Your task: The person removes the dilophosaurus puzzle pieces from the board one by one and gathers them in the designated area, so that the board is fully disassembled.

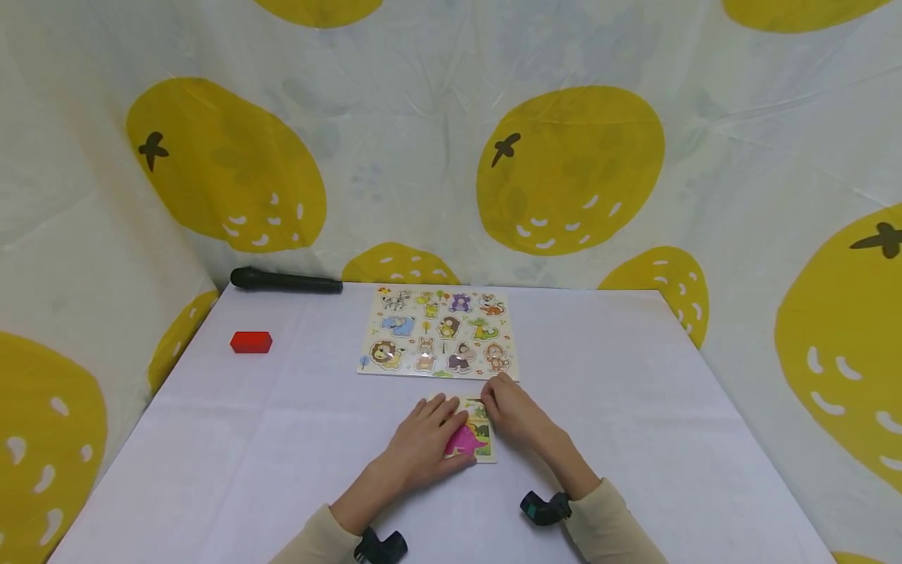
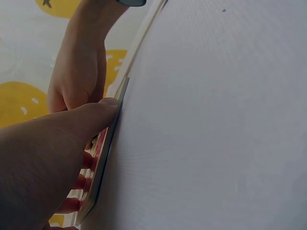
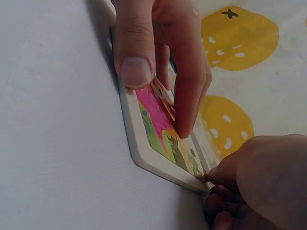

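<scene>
A small picture puzzle (image 1: 483, 431) with a pale frame and a pink dinosaur lies flat in front of me. Over its left part rests my left hand (image 1: 426, 442), fingers spread. In the right wrist view that hand's thumb (image 3: 135, 72) presses on the frame while bent fingertips touch the picture. At the puzzle's far right corner my right hand (image 1: 517, 415) has its fingers curled, pinching the corner. Whether a single piece is lifted there, I cannot tell. The left wrist view shows the puzzle (image 2: 101, 172) edge-on; the left hand covers much of its picture.
Just beyond the puzzle lies a larger animal board (image 1: 437, 333) with several animal figures. A red block (image 1: 250, 342) sits at the left, and a black microphone (image 1: 285, 280) lies along the far left edge. White cloth (image 1: 634, 392) covers the table; a patterned curtain hangs behind.
</scene>
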`<state>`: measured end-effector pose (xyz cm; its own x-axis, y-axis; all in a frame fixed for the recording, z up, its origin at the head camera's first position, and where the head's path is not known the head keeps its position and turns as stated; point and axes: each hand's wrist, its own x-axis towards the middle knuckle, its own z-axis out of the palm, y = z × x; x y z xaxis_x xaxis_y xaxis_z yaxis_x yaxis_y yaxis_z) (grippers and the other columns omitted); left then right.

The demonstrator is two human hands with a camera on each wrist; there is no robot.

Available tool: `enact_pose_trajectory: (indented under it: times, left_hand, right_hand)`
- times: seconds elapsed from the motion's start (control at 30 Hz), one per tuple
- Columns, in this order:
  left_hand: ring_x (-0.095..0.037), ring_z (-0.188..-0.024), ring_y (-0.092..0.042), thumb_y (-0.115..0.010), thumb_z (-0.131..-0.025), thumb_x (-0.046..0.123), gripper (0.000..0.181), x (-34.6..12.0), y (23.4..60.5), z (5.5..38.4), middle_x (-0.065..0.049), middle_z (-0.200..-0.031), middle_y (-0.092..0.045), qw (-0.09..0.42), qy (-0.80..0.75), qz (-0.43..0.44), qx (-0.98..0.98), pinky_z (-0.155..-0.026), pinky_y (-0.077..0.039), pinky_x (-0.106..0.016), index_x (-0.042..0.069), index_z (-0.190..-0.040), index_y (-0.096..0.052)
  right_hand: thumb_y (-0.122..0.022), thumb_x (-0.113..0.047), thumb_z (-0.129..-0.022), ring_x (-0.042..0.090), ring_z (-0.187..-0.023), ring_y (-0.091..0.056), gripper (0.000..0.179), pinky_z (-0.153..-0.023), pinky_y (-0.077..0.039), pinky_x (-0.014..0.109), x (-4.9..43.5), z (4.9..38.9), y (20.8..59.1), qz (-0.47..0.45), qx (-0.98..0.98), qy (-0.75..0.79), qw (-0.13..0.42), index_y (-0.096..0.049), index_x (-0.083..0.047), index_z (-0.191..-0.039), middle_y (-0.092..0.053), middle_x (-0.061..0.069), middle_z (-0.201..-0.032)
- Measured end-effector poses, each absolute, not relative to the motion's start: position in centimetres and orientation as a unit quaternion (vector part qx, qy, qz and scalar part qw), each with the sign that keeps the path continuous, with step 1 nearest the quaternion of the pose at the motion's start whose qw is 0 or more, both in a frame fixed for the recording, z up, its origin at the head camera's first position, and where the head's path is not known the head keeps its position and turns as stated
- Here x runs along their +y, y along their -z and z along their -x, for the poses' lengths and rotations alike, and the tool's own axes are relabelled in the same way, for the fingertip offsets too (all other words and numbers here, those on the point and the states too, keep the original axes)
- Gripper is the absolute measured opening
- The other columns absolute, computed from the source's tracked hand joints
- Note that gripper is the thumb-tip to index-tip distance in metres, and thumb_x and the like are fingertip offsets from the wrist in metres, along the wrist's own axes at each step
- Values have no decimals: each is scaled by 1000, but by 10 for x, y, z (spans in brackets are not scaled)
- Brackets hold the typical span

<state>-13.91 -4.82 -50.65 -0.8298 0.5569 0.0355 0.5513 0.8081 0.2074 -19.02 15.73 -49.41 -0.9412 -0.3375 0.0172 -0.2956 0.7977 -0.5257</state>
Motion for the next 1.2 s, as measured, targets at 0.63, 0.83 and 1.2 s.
enact_pose_trajectory:
  times: [0.63, 0.83, 1.2]
  left_hand:
    - [-32, -149, -35, -55, -93, 64, 62, -48, 505, 139, -6, -157, -43, 17, -124, -298, 946, -123, -29, -53, 31, -145, -52]
    - [-34, -148, -36, -55, -95, 62, 56, -49, 505, 139, -8, -156, -44, 11, -128, -308, 943, -121, -30, -55, 34, -143, -54]
    - [-35, -148, -35, -53, -95, 62, 55, -49, 506, 139, -9, -156, -44, 12, -127, -311, 942, -121, -30, -55, 35, -144, -54]
  right_hand:
    - [-73, -13, -89, 10, -70, -54, 10, -61, -45, 19, 165, 196, 489, 140, 921, 355, 81, -66, -8, -93, -62, -1, -79]
    - [-72, -13, -90, 8, -72, -55, 10, -64, -47, 18, 166, 198, 490, 158, 918, 354, 85, -69, -8, -99, -65, -1, -82]
    - [-70, -13, -92, 10, -74, -55, 9, -66, -48, 19, 170, 199, 489, 179, 906, 370, 100, -66, -10, -100, -64, -2, -83]
